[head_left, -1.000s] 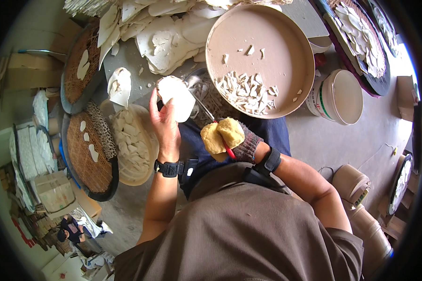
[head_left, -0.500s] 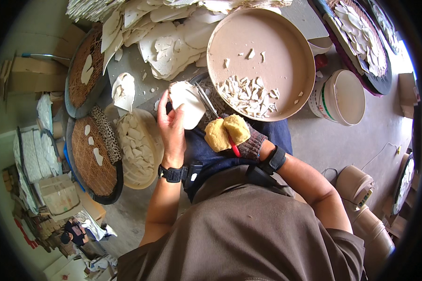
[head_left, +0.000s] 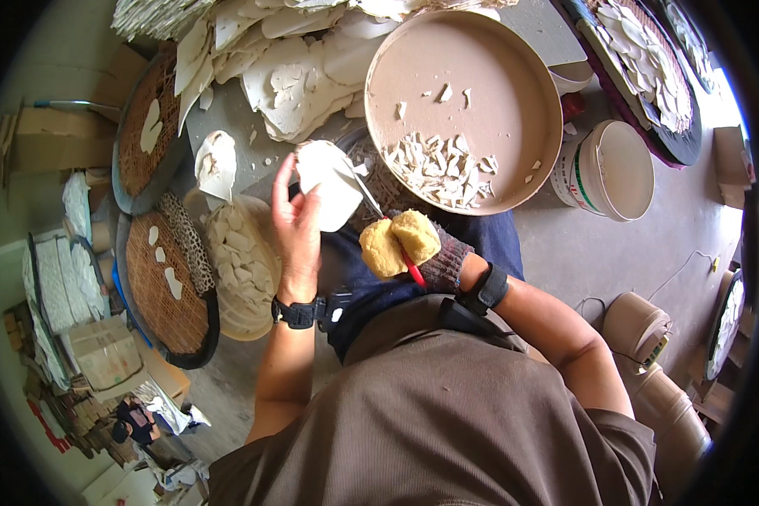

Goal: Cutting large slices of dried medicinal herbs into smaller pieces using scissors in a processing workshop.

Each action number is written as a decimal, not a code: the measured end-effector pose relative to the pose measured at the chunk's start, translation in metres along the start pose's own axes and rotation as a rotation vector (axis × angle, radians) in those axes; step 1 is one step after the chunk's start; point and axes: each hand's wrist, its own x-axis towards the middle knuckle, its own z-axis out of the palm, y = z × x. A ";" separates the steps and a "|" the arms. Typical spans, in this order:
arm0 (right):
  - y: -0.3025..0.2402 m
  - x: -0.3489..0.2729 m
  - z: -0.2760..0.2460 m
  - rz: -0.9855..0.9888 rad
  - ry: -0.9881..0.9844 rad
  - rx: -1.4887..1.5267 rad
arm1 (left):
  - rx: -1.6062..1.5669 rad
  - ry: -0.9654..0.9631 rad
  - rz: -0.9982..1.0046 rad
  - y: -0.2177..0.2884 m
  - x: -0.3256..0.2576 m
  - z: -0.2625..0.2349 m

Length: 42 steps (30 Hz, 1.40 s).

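Observation:
My left hand [head_left: 297,223] pinches a thin, flat white piece [head_left: 336,192] between thumb and fingers, its upper edge ragged. In my right hand [head_left: 449,260], which wears a dark knitted glove, is a pair of scissors [head_left: 368,197] with a red handle. Yellow foam padding [head_left: 383,250] wraps the handle and hides some of my fingers. The blades lie along the right edge of the white piece. Just beyond my hands, a round tan basin [head_left: 464,72] leans over my lap, with white scraps [head_left: 443,169] gathered at its near side.
Large white sheets [head_left: 299,88] pile up at the far left of the grey table. A tub [head_left: 266,316] of cut pieces stands left of my left hand, beside woven trays [head_left: 164,295]. To the right is a white bucket [head_left: 628,173]. Another person [head_left: 137,422] appears at the lower left.
My left hand and the white piece have shifted slightly left, and the scissors moved with them. The scissor blades look closer together. The whole view has also shifted a little.

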 end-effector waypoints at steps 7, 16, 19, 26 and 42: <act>-0.007 -0.002 0.000 -0.135 0.011 -0.890 | -0.075 -0.027 -0.081 -0.006 -0.003 0.004; 0.005 0.009 -0.025 -0.342 0.006 -1.157 | -0.050 -0.104 -0.227 -0.007 -0.005 0.000; 0.004 0.001 -0.019 -0.113 0.156 -0.922 | -0.097 -0.103 -0.274 -0.008 -0.002 -0.007; -0.003 -0.006 -0.016 -0.172 0.096 -1.360 | -0.156 -0.170 -0.375 -0.004 0.004 -0.015; -0.003 -0.001 -0.014 -0.195 0.082 -1.366 | -0.089 0.254 -0.009 -0.029 0.003 -0.014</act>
